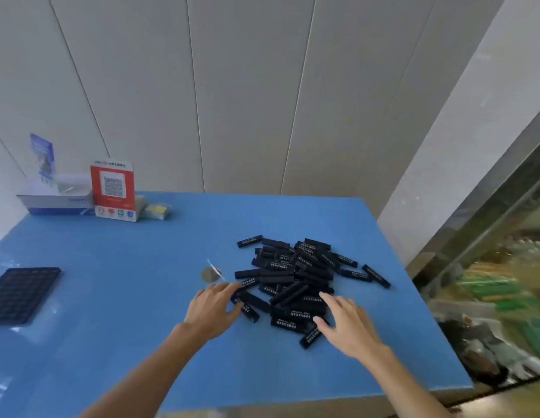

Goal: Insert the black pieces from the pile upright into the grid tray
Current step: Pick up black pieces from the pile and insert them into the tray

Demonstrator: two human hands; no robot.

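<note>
A pile of several black rectangular pieces (pixel 295 273) with white lettering lies on the blue table, right of centre. My left hand (pixel 213 309) rests at the pile's left edge, its fingers touching a black piece there. My right hand (pixel 347 324) lies on the pile's near side with fingers spread over the pieces. Neither hand plainly grips a piece. The black grid tray (pixel 21 294) lies flat at the table's left edge, far from both hands, and its cells look empty.
The blue table (pixel 142 312) ends at a near edge and a right edge, beyond which is a glass case (pixel 497 282). A small round metal thing (pixel 210 274) lies left of the pile. A red QR sign (pixel 113 190) and white boxes (pixel 56 200) stand at the back left.
</note>
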